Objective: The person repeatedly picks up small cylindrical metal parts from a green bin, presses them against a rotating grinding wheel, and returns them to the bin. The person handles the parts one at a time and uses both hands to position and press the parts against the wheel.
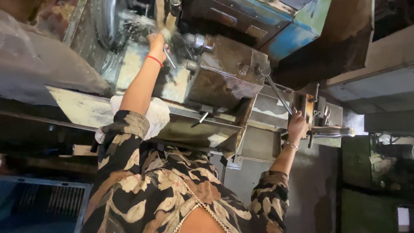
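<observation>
Grimy metal fills the head view: a lathe-like machine (224,77) with a boxy brown carriage block at its middle and a blue-painted housing (293,30) at the far right. The left hand (157,45) reaches far up and left with the arm nearly straight, a red thread around the wrist, its fingers curled around the handle of a pale-bristled brush (166,32) held against the wet, shiny part of the machine beside the chuck (105,21). A white cloth (153,114) lies on the machine's edge under that forearm, touching the patterned sleeve. The right hand (297,125) is raised on a bent arm at the right, a thin bracelet at its wrist, closed around a long steel lever (276,92) that slants up to the carriage block. Just beside it, a polished handle (334,131) juts rightward.
</observation>
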